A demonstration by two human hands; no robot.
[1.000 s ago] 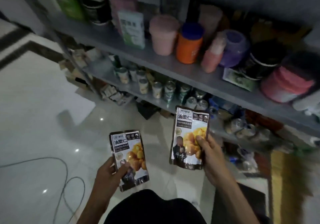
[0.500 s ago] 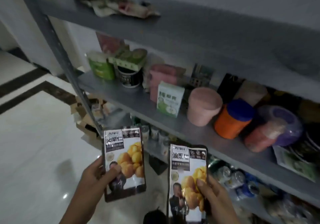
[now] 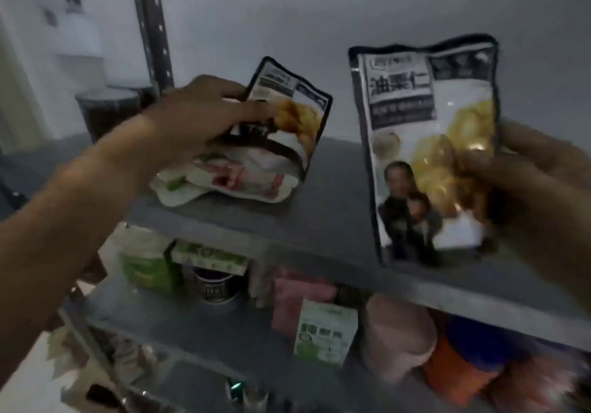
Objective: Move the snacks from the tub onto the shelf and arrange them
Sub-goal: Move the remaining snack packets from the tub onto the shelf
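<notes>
The left hand point(image 3: 204, 115) grips one chestnut packet point(image 3: 287, 115) with its fingers curled round the left edge, lowering it onto a small heap of white-and-red packets point(image 3: 230, 179) that lies on the grey upper shelf point(image 3: 335, 195). That packet is tilted, its bottom end touching the heap. The right hand point(image 3: 531, 175) holds a second chestnut packet point(image 3: 431, 143) upright in front of the same shelf, thumb across the printed front and fingers behind — gripped firmly, not yet set down. The tub is not in view.

The step in hand looks like placing the left packet, with the right one to follow beside it.

What could go wrong from here:

- The heap underneath is lumpy and slopes toward the shelf's front edge. A smooth packet released on top of it may slide off forward and drop to the lower shelf point(image 3: 198, 326), where a green-and-white box point(image 3: 324, 332) and a dark tin point(image 3: 217, 288) stand.
- Pressing down to settle it could push the loose packets below toward that edge.
- The frame is blurred with motion — the hands and head are both moving — so a hasty release risks a crooked landing.
- The right packet, if stood upright with nothing to lean on, would probably topple; laid flat on the bare shelf to the right it should stay.
</notes>
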